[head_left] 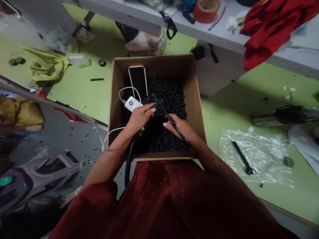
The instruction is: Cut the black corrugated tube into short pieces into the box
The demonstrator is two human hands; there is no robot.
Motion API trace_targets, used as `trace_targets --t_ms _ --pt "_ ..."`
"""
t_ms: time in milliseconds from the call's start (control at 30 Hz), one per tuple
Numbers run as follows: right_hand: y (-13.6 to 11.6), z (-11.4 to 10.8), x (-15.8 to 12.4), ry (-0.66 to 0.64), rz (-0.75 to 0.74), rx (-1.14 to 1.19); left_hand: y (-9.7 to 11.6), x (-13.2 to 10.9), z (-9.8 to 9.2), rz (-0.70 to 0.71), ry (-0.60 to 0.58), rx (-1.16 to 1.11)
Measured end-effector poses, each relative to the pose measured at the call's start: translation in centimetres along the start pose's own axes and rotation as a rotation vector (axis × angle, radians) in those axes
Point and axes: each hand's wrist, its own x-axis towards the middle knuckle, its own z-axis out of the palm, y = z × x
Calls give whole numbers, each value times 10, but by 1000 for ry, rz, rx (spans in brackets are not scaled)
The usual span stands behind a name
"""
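Red cloth (154,202), then left hand (139,119) with fingers pinched together on a thin black rod (166,114); right hand (181,126), grip unclear. Rod likely light, stiff, best held mid-length.

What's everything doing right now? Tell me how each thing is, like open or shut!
Cardboard box, open at the top.
Phone, leaning against the box wall, screen dark.
White power bank, white cable attached.
Black pieces, heaped in the box.
Right hand, gripping a thin black rod.
Left hand, fingers closed together.
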Motion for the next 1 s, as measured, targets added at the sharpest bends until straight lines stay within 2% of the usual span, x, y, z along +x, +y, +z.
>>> trace_targets --t_ms 200,400,567,1000 --pt "3 3 1 -21 10 -7 4 -2 -3 68 -49 151" --pt "5 2 0 -38 -39 -24 3 -2 -3 53 -75 162" --pt "4 0 -1 -42 -3 -72 -1 -1 -2 47 -81 145" --pt "2 3 1 -62 86 -185 -2 1 1 -86 -85 133"
